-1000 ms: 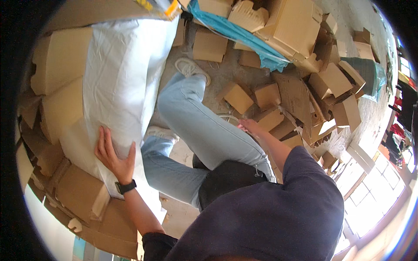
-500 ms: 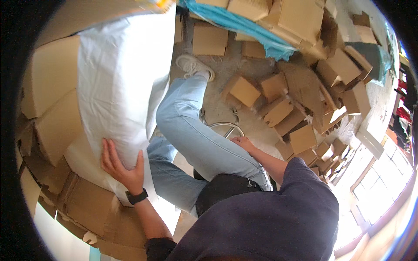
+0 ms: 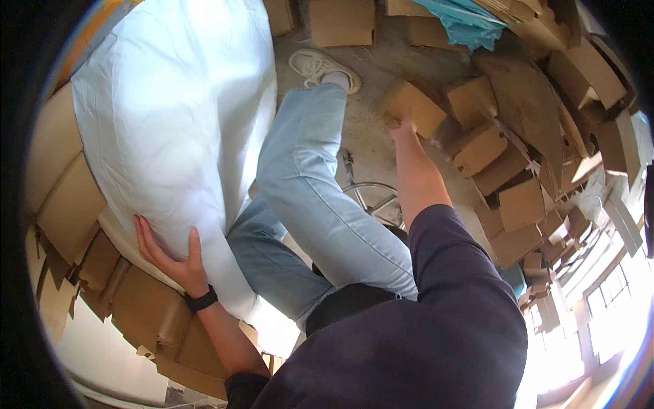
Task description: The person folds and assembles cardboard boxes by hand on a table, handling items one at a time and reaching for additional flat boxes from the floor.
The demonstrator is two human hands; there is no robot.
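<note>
Wearing: you have a dark shirt [image 3: 402,347] at the near side and pale blue jeans [image 3: 306,157] in the middle, with one knee bent.
Left wrist: a black wristband [image 3: 200,298] goes around it.
Left hand [image 3: 176,262]: your fingers and thumb are spread wide, and they rest against the near part of the white material [image 3: 170,123].
White material: it is large, smooth and a little creased, and it stretches on your left from near to far, beside the jeans.
Left side: brown cardboard [image 3: 143,307] lies near, to the left of the white material.
Metal ring [image 3: 383,203]: it has spokes, stands right of your knee, and is partly hidden by your leg.
Right hand [image 3: 403,126]: it is stretched out farther, at the left edge of a small carton [image 3: 424,109]; I cannot tell whether your fingers grip it or only touch it.
Small carton: it is to the right of your pale shoe [image 3: 320,68], beside the pile of boxes [image 3: 521,204].
Far side: a blue plastic sheet [image 3: 470,27] shows on the right, and a brown box [image 3: 342,22] is beyond the shoe.
Right edge: a bright window [image 3: 620,307] shows beyond the pile.
</note>
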